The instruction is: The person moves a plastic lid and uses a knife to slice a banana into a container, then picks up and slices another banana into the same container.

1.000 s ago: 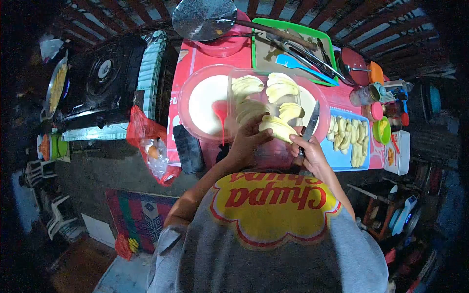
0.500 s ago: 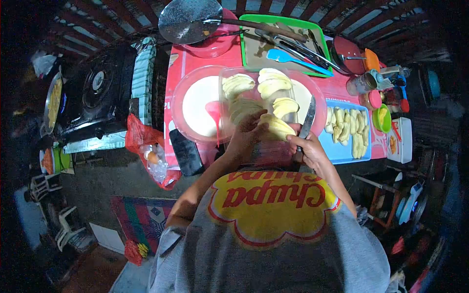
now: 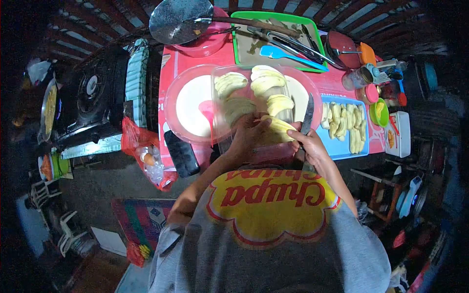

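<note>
My left hand [image 3: 248, 136] is closed around the near end of a sliced, fanned banana [image 3: 277, 129]. In my right hand [image 3: 312, 148] is a knife [image 3: 308, 115], its blade pointing away from me, while the thumb and fingertips touch the banana's right end. Beneath both hands is a clear plastic tray [image 3: 218, 97] bearing several more fanned bananas [image 3: 266, 80]. The tray rests over a pink basin of white batter [image 3: 191, 108], where a pink ladle [image 3: 207, 111] lies. My palms and some fingers are hidden.
A blue tray of peeled bananas [image 3: 332, 146] stands right. Behind are a green-rimmed tray [image 3: 238, 41] with tongs and a blue spatula [image 3: 281, 54], plus a large skimmer [image 3: 181, 20]. A phone [image 3: 181, 153] and red bag [image 3: 132, 139] lie left, near a black stove [image 3: 93, 93].
My right thumb and fingers have come in against the banana's right end, the knife still held. The whole view has shifted slightly, and the left hand keeps its hold.
</note>
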{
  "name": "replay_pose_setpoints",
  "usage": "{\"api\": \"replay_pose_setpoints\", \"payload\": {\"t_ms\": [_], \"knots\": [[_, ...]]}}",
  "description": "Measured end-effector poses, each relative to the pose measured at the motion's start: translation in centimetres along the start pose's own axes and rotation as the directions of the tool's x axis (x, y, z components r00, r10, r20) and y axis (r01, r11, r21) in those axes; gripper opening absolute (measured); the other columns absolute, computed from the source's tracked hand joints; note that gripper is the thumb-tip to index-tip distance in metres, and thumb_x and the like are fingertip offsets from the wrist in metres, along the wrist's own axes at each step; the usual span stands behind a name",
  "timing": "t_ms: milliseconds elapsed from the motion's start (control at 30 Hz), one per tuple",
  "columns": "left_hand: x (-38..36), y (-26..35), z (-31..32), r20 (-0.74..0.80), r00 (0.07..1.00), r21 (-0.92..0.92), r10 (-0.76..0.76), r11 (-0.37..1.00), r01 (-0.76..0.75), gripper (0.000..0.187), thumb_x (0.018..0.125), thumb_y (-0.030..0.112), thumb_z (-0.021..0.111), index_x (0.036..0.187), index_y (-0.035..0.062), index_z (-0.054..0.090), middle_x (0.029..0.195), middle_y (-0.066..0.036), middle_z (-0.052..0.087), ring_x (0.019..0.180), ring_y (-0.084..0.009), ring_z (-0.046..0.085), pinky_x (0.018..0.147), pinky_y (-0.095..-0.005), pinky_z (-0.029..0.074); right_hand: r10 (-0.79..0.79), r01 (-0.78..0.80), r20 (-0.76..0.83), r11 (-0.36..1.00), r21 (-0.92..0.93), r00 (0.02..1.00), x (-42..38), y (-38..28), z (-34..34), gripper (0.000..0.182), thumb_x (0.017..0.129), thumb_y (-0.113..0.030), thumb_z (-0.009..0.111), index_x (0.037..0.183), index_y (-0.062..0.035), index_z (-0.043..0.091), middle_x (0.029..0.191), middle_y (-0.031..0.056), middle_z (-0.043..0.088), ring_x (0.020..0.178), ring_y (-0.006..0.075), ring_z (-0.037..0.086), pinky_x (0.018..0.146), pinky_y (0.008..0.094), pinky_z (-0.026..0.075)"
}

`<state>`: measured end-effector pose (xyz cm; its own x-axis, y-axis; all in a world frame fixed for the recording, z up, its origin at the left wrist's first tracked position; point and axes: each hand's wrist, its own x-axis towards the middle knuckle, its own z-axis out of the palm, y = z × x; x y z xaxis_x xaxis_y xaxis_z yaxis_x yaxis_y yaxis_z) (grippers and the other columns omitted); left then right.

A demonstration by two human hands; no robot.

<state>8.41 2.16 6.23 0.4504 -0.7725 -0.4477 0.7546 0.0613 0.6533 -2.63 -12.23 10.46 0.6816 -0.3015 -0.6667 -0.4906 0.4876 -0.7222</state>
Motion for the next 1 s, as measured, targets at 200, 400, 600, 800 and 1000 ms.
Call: {"api": "replay_pose_setpoints", "payload": {"t_ms": [200, 400, 600, 800, 1000], "knots": [[0.2, -1.6, 0.3, -0.175, 0.979, 0.341, 0.105, 0.939, -0.04, 0.024, 0.079, 0.012, 0.049, 0.101, 0.002, 0.046, 0.093, -0.008, 0.052, 0.084, -0.0125, 0.049, 0.068, -0.0228, 0.041, -0.044, 0.02, -0.074, 0.954, -0.3, 0.996, 1.5, 0.9, -1.5, 0.021, 0.072, -0.013, 0.06, 0.089, -0.0015, 0.053, 0.059, -0.0012, 0.048, 0.046, 0.0051, 0.041, 0.042, 0.0194, 0.034], [-1.1, -0.9, 0.6, 0.318, 0.755, 0.936, 0.574, -0.063, -0.347, 0.032, 0.069, 0.008, 0.052, 0.101, 0.0079, 0.049, 0.102, -0.007, 0.05, 0.091, -0.0262, 0.046, 0.079, -0.0362, 0.037, -0.32, 0.152, -0.117, 0.701, -0.697, 0.94, 2.4, 1.5, -1.9, 0.033, 0.069, -0.019, 0.06, 0.093, 0.0, 0.05, 0.078, 0.0132, 0.053, 0.077, 0.0252, 0.053, 0.068, 0.0322, 0.042], [-0.7, -3.4, 0.3, 0.423, 0.845, 0.859, 0.328, -0.442, -0.258, 0.039, 0.066, 0.015, 0.051, 0.105, 0.0105, 0.049, 0.112, -0.008, 0.044, 0.102, -0.0275, 0.038, 0.088, -0.0391, 0.031, -0.571, 0.247, -0.032, 0.404, -0.881, 0.82, 2.4, 2.1, -4.1, 0.033, 0.066, -0.015, 0.061, 0.092, 0.0009, 0.051, 0.092, 0.02, 0.05, 0.088, 0.0336, 0.049, 0.078, 0.0353, 0.039], [-1.2, -1.1, 0.9, 0.521, 0.722, 0.853, 0.454, -0.313, -0.419, 0.031, 0.068, 0.015, 0.054, 0.098, 0.0073, 0.053, 0.111, -0.011, 0.046, 0.103, -0.0286, 0.04, 0.087, -0.0411, 0.03, -0.526, -0.2, -0.544, 0.574, -0.794, 0.653, -0.5, 1.6, -17.5, 0.028, 0.074, -0.026, 0.052, 0.088, -0.001, 0.055, 0.076, 0.0199, 0.057, 0.071, 0.0324, 0.056, 0.062, 0.0372, 0.043], [-0.5, -1.2, 1.2, 0.243, 0.749, 0.937, 0.617, 0.051, -0.345, 0.034, 0.068, 0.015, 0.059, 0.102, 0.0119, 0.052, 0.109, -0.014, 0.046, 0.102, -0.0291, 0.042, 0.089, -0.0413, 0.029, -0.482, -0.557, -0.666, 0.369, -0.744, 0.57, -0.4, 4.5, -26.0, 0.044, 0.066, -0.029, 0.062, 0.103, -0.0081, 0.049, 0.1, 0.0187, 0.053, 0.086, 0.0326, 0.053, 0.071, 0.0376, 0.043]]}}
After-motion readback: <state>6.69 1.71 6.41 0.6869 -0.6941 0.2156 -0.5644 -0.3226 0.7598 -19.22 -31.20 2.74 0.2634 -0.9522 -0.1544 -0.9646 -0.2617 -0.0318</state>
